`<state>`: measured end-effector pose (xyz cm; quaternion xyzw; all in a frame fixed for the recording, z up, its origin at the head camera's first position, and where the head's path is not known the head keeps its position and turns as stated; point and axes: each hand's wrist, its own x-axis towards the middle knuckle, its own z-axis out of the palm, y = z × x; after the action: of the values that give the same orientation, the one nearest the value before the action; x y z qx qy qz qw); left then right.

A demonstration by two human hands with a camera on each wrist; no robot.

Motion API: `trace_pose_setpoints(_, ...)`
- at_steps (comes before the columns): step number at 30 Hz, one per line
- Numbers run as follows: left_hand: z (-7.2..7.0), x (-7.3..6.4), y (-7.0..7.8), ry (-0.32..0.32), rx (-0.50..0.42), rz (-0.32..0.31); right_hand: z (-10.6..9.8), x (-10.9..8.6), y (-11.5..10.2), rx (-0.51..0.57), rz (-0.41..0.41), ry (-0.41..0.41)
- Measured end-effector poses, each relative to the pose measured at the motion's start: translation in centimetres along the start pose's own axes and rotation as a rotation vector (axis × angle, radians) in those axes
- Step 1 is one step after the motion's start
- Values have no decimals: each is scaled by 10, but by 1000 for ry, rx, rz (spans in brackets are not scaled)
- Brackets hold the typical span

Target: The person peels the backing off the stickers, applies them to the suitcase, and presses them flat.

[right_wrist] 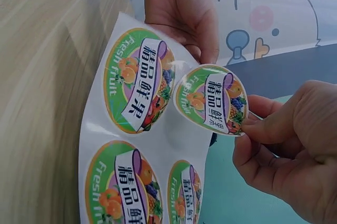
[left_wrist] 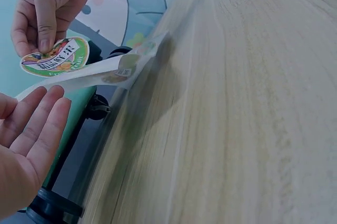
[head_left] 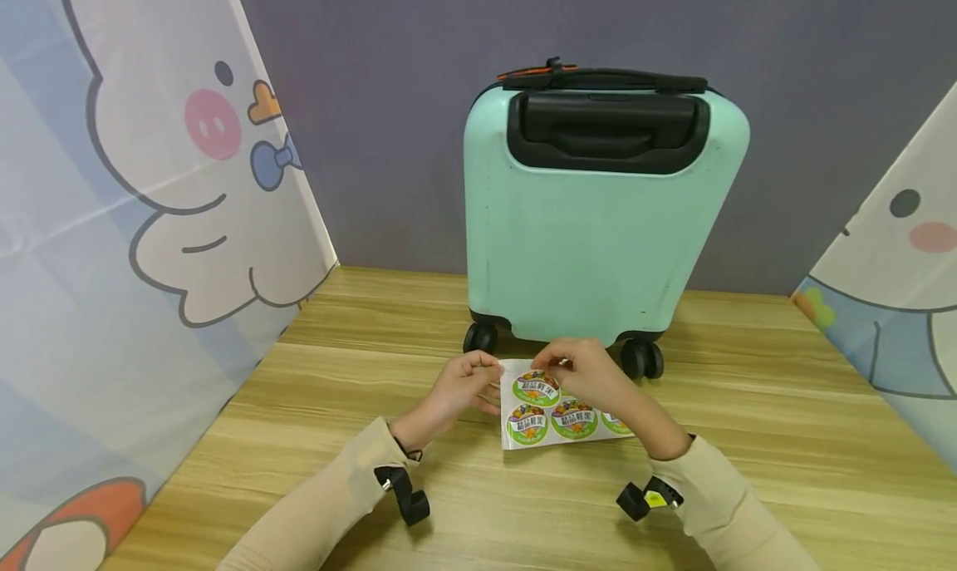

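Note:
A white sheet of round fruit stickers (right_wrist: pixel 164 147) is held up above the table, its labels green with oranges and grapes. At its upper left corner in the head view, my left hand (head_left: pixel 465 386) pinches the sheet; the other fingers spread behind it. My right hand (head_left: pixel 591 377) pinches one sticker (right_wrist: pixel 213 100) by its edge between thumb and forefinger. This sticker stands lifted in front of the sheet; whether its far edge still touches the backing I cannot tell. Several other stickers lie flat on the sheet.
A mint green suitcase (head_left: pixel 591 247) with a black handle recess stands upright on its wheels (head_left: pixel 641 359) just behind the hands. Under everything is a wood-grain table (head_left: pixel 389 322). Cartoon-printed cloths (head_left: pixel 172 164) hang at both sides, with a grey backdrop (head_left: pixel 374 122) behind.

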<state>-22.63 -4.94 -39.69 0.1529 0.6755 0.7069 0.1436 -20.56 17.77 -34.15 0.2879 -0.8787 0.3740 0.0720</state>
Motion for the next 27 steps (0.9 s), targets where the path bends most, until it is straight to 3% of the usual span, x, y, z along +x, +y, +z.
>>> trace_pose_setpoints(18, -2, 0, -3, 0, -5, -5, -3, 0, 1, -19, 25, 19)
trace_pose_setpoints(27, -6, 3, -8, 29, 15, -14, -4, 1, 4, -7, 26, 41)
